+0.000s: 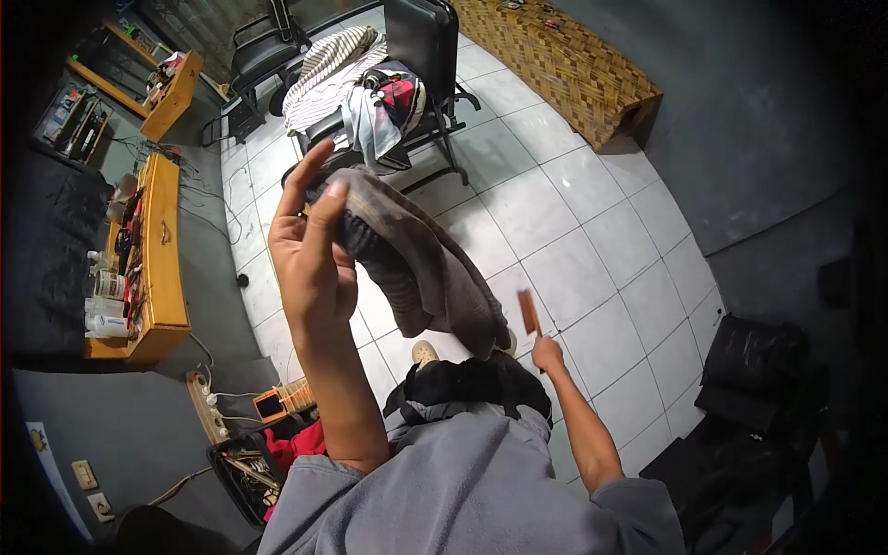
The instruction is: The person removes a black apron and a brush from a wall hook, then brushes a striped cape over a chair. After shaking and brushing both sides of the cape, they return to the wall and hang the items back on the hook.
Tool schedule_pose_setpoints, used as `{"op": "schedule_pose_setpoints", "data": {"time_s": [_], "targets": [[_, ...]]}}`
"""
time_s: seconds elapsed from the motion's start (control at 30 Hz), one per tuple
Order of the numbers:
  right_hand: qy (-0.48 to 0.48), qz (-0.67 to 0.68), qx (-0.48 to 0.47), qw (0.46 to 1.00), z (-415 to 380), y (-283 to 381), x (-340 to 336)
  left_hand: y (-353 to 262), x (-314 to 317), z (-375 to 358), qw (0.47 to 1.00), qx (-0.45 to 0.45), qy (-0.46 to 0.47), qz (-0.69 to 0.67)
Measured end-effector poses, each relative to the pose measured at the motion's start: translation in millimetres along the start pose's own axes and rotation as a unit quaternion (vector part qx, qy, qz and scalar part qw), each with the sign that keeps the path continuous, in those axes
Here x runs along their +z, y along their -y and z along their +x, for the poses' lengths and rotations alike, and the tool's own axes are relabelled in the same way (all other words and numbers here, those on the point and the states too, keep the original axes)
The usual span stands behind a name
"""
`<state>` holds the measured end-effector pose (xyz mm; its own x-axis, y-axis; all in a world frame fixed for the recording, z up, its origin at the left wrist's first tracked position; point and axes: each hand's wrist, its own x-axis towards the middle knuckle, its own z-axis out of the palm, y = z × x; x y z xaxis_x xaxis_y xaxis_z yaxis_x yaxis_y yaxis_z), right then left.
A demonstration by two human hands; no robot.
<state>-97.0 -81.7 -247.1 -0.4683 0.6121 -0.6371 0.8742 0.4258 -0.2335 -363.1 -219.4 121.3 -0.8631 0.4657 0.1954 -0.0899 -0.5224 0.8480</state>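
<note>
Raised at the centre left, my left hand (314, 240) pinches a dark grey cloth garment (430, 264) between thumb and fingers, with the forefinger pointing up. The garment hangs down to the right in folds, its lower end above my feet. Lower right, my right hand (548, 353) is closed on the handle of a brush (527, 313) with a reddish-brown head. The brush is held upright over the floor tiles, apart from the garment.
A black chair (421, 42) bearing striped and coloured cloths stands ahead. A woven bench (564, 69) is at the upper right. Wooden shelves with bottles (109, 305) line the left wall. Below them are a power strip (205, 407) and an open bag (245, 472).
</note>
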Motion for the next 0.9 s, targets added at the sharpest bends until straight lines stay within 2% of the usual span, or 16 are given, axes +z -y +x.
{"op": "schedule_pose_setpoints", "data": {"time_s": [0.03,0.07,0.1,0.13,0.2,0.27,0.3,0.37,0.4,0.47,0.53,0.6,0.63,0.7,0.83,0.9], "targets": [[-0.070,0.079,0.030,0.994,6.2,-0.9,-4.6,4.5,-0.3,-0.1,1.000,-0.004,0.004,0.007],[-0.127,0.177,-0.012,0.976,15.0,-5.0,-8.3,8.5,-3.6,-0.3,0.999,-0.024,0.040,0.019],[-0.081,0.391,0.031,0.916,-13.1,24.7,-51.1,14.6,2.6,-1.3,0.998,-0.015,0.030,0.053],[-0.116,0.502,-0.025,0.856,-37.5,50.9,-80.7,23.5,3.8,-2.0,0.996,-0.005,0.035,0.084],[-0.094,0.656,-0.129,0.738,-96.1,106.1,-141.5,34.2,13.2,-4.8,0.989,0.011,0.042,0.139],[-0.115,0.665,-0.212,0.706,-126.5,138.7,-154.9,44.9,16.8,-6.2,0.982,0.025,0.049,0.180],[-0.171,0.585,-0.314,0.728,-118.5,139.7,-141.2,48.2,19.6,-6.5,0.978,0.037,0.051,0.200],[-0.296,0.364,-0.395,0.790,-107.6,148.1,-111.3,45.1,24.3,-9.4,0.980,0.026,0.055,0.190],[-0.298,0.364,-0.396,0.788,-97.3,144.4,-96.5,41.5,25.1,-8.6,0.980,0.043,0.059,0.184],[-0.127,0.255,-0.287,0.915,-74.9,125.7,-63.7,33.8,20.7,-6.0,0.983,0.061,0.072,0.158],[-0.105,0.016,-0.279,0.954,-54.2,80.4,-34.5,21.9,12.2,-5.0,0.988,0.060,0.056,0.133],[-0.006,-0.084,-0.142,0.986,-7.9,14.7,36.9,15.2,4.3,-2.7,0.990,0.086,0.037,0.109],[0.049,-0.028,-0.018,0.998,-15.8,6.3,30.2,15.0,-0.6,-1.0,0.990,0.094,0.028,0.101],[0.096,-0.039,-0.009,0.995,-28.2,-8.1,10.4,8.0,-4.7,-1.4,0.987,0.079,0.033,0.137],[-0.115,0.133,-0.036,0.984,-31.4,-1.3,-22.6,17.5,-3.1,-1.2,0.970,0.016,0.067,0.231],[-0.154,0.390,-0.081,0.904,-73.6,55.3,-91.6,18.6,2.5,-3.7,0.958,-0.007,0.143,0.249]]}}
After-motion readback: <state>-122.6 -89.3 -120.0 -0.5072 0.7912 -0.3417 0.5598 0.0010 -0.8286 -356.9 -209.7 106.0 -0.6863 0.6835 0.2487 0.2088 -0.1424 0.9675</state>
